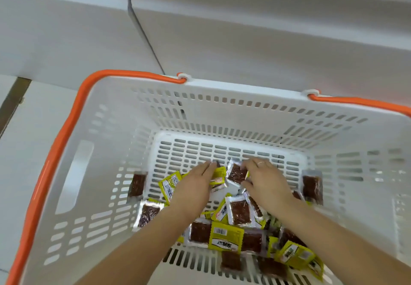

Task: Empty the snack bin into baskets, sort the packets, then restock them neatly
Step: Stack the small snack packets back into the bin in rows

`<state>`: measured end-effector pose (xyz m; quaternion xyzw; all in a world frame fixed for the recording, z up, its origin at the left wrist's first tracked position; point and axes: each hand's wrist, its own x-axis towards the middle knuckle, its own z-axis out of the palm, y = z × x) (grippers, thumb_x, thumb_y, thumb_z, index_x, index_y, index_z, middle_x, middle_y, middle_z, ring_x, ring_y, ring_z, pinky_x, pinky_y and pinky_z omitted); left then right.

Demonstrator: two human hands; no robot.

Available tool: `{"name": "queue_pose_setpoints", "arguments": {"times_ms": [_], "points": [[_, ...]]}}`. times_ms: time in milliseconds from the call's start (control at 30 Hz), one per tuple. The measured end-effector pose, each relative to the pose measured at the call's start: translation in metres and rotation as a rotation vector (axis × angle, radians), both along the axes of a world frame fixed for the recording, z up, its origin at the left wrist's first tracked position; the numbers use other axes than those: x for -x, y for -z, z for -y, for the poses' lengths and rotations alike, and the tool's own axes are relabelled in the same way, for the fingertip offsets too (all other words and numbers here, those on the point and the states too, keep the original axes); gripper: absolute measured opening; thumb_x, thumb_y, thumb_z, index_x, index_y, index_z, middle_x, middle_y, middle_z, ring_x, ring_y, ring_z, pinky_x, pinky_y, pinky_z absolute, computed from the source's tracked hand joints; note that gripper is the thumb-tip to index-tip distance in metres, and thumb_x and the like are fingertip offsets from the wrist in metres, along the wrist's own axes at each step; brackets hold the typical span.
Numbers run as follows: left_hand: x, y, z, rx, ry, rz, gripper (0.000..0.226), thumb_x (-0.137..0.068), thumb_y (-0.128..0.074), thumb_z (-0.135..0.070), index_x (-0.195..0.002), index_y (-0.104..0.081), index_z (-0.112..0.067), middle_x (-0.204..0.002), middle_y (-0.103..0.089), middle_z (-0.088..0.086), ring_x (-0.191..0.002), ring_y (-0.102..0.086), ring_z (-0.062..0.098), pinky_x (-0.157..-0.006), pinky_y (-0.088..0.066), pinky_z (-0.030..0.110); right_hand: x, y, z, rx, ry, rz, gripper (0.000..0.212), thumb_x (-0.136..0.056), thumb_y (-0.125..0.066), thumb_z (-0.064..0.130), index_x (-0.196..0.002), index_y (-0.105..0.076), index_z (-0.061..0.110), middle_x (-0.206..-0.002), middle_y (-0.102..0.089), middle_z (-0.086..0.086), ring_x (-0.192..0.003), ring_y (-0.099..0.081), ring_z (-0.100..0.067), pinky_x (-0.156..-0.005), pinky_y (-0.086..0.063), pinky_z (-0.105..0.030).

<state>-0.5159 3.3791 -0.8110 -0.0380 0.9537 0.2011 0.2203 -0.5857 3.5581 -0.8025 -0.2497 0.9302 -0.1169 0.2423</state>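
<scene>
A white slotted basket [93, 111] with orange handles [66, 133] holds several loose snack packets across its floor. Some are yellow packets [225, 237], others are clear packets of brown snack [240, 212]. Both my hands are down inside it. My left hand [195, 184] lies with straight fingers on a yellow packet [219, 174] near the middle of the floor. My right hand [265, 180] pinches a brown packet [236, 173] between its curled fingers and thumb, right beside the left fingertips. My forearms hide some of the packets.
Single brown packets lean against the left wall [137, 184] and the right wall [312, 186] of the basket. White panels [244, 40] rise behind the basket, with a dark seam [142, 29] between them. A pale floor [26, 129] lies to the left.
</scene>
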Motion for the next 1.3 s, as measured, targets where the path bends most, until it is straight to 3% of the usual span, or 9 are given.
{"name": "queue_pose_setpoints", "arguments": {"times_ms": [100, 200, 400, 567, 733, 900, 1033, 1167, 1300], "points": [[0.007, -0.014, 0.007, -0.208, -0.31, -0.031, 0.048, -0.099, -0.048, -0.019, -0.145, -0.035, -0.021, -0.136, -0.049, 0.003, -0.109, -0.056, 0.02, -0.086, -0.046, 0.027, 0.005, 0.005, -0.001, -0.006, 0.08, 0.029, 0.055, -0.09, -0.06, 0.029, -0.14, -0.038, 0.023, -0.135, -0.049, 0.003, -0.128, -0.042, -0.017, -0.105, -0.029, -0.028], [0.014, -0.028, 0.016, -0.321, -0.539, 0.012, 0.037, -0.096, -0.056, -0.022, -0.13, -0.044, -0.016, -0.101, -0.065, 0.006, -0.078, -0.061, 0.019, -0.056, -0.046, 0.022, 0.006, 0.003, 0.007, 0.037, 0.119, 0.097, 0.041, -0.09, -0.061, 0.029, -0.13, -0.055, 0.023, -0.125, -0.052, 0.002, -0.121, -0.044, -0.017, -0.099, -0.032, -0.025], [0.017, -0.05, 0.02, -0.85, -0.778, 0.177, 0.022, -0.091, -0.063, -0.015, -0.112, -0.062, -0.021, -0.097, -0.068, 0.005, -0.095, -0.065, 0.022, -0.086, -0.053, 0.033, 0.004, -0.021, 0.019, 0.549, 0.575, 0.28, 0.005, -0.094, -0.058, 0.018, -0.098, -0.058, 0.021, -0.086, -0.059, 0.01, -0.076, -0.054, -0.004, -0.06, -0.038, -0.009], [0.025, -0.064, 0.009, -1.122, -0.718, 0.236, 0.029, -0.088, -0.063, -0.007, -0.113, -0.061, -0.021, -0.103, -0.072, 0.001, -0.099, -0.067, 0.015, -0.087, -0.049, 0.025, -0.003, -0.047, 0.023, 0.909, 1.083, 0.735, 0.013, -0.096, -0.054, 0.009, -0.1, -0.05, 0.02, -0.085, -0.05, 0.01, -0.079, -0.054, -0.005, -0.071, -0.057, -0.024], [0.021, -0.061, -0.006, -0.9, -0.669, 0.139, 0.022, -0.086, -0.068, -0.012, -0.107, -0.061, -0.014, -0.093, -0.067, 0.002, -0.087, -0.067, 0.021, -0.07, -0.054, 0.024, -0.016, -0.049, 0.024, 0.982, 1.272, 0.832, 0.031, -0.095, -0.056, 0.014, -0.126, -0.053, 0.014, -0.139, -0.044, 0.004, -0.125, -0.048, -0.016, -0.07, -0.055, -0.026], [0.021, -0.059, -0.012, -0.783, -0.76, 0.153, 0.047, -0.079, -0.076, -0.027, -0.118, -0.05, -0.025, -0.1, -0.055, -0.009, -0.085, -0.064, 0.007, -0.059, -0.05, 0.014, -0.02, -0.053, 0.02, 0.988, 1.102, 0.862, 0.016, -0.089, -0.063, 0.015, -0.105, -0.063, 0.01, -0.089, -0.062, 0.008, -0.082, -0.062, 0.003, -0.068, -0.051, -0.021], [0.019, -0.055, -0.016, -0.693, -0.597, 0.214, 0.048, -0.077, -0.078, -0.03, -0.117, -0.051, -0.029, -0.101, -0.055, -0.014, -0.085, -0.055, -0.006, -0.064, -0.043, 0.003, -0.022, -0.05, 0.021, 0.914, 1.042, 0.785, 0.01, -0.086, -0.066, 0.008, -0.096, -0.069, 0.006, -0.078, -0.07, -0.003, -0.082, -0.068, -0.016, -0.08, -0.054, -0.033], [0.018, -0.051, 0.0, -0.731, -0.654, 0.359, 0.048, -0.08, -0.073, -0.013, -0.121, -0.055, -0.029, -0.116, -0.058, -0.009, -0.096, -0.063, 0.012, -0.087, -0.052, 0.032, -0.017, -0.048, 0.014, 0.916, 1.161, 0.776, 0.008, -0.086, -0.067, 0.011, -0.089, -0.068, 0.019, -0.07, -0.065, 0.008, -0.069, -0.064, -0.002, -0.065, -0.05, -0.022], [0.022, -0.053, 0.017, -0.892, -0.921, 0.222, 0.034, -0.076, -0.075, -0.009, -0.108, -0.065, -0.017, -0.112, -0.067, 0.013, -0.097, -0.067, 0.025, -0.083, -0.052, 0.032, -0.016, -0.045, 0.008, 0.876, 1.155, 0.733, 0.015, -0.085, -0.069, 0.01, -0.089, -0.066, 0.024, -0.074, -0.06, 0.001, -0.078, -0.061, -0.014, -0.07, -0.051, -0.024]]}}
